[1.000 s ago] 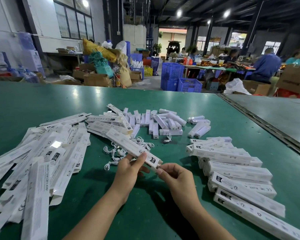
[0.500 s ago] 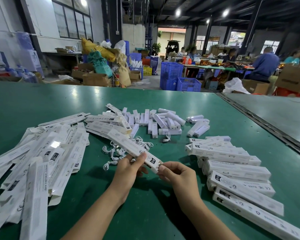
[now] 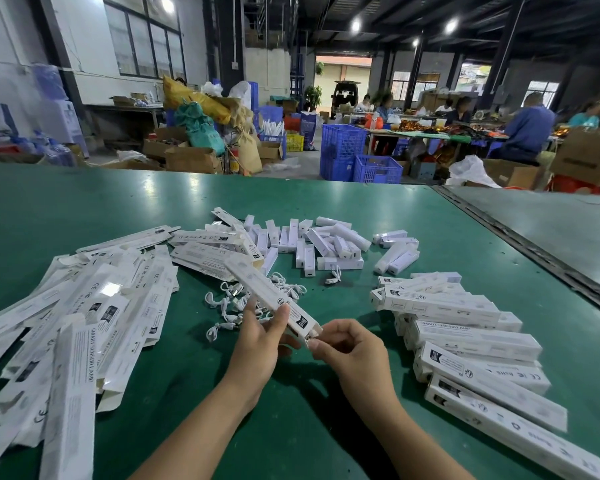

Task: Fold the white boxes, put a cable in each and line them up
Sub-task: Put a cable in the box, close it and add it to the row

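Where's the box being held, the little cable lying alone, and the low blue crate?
held box [image 3: 257, 284], head view, middle of its top face.
lone cable [image 3: 333, 274], head view, middle of its coil.
low blue crate [image 3: 378, 169], head view, its front wall.

The flat boxes [image 3: 66, 341] on the left spill off the left and bottom edges, the folded boxes [image 3: 482, 375] get clipped at the bottom-right corner, and the right hand [image 3: 354, 351] covers the held box [image 3: 267, 292] at its near end, so the flap's anyone's guess.
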Tool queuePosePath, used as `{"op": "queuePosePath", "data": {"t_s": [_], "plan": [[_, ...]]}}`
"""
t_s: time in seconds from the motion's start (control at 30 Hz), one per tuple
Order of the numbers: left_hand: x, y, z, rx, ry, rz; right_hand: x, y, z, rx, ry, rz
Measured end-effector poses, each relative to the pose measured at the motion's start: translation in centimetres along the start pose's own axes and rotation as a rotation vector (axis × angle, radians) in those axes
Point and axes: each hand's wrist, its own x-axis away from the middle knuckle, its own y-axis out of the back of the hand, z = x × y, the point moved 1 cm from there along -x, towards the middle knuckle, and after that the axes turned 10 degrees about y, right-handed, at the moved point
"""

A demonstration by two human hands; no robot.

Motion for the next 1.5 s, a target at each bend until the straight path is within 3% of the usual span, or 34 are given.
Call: {"op": "queuePosePath", "data": {"t_s": [0.17,0.37,0.5,0.8,1.03,1.23,1.5], "plan": [[-0.2,0.0,-0.1,-0.009,-0.068,0.021,0.5,-0.4,0.2,0.182,0.167,0.006],[0.4,0.0,-0.2,-0.160,-0.119,0.069,0.3,-0.1,0.0,0.278,0.146,-0.038],[0.8,-0.2,-0.1,-0.249,-0.224,0.129,0.3,-0.2,-0.1,0.287,0.153,-0.047],[1.5,-0.2,-0.3,-0.311,-0.142,0.297,0.2,0.5,0.1,0.169,0.163,-0.110],[1.5,-0.2,-0.3,-0.362,-0.163,0.292,0.3,0.4,-0.1,0.160,0.276,-0.106],[1.6,0.1,-0.5,-0.460,-0.268,0.209,0.4,0.5,0.2,0.258,0.418,-0.013],[1.3,0.3,-0.4,-0.328,-0.289,0.161,0.2,1.4,1.3,0.429,0.601,0.209]]}}
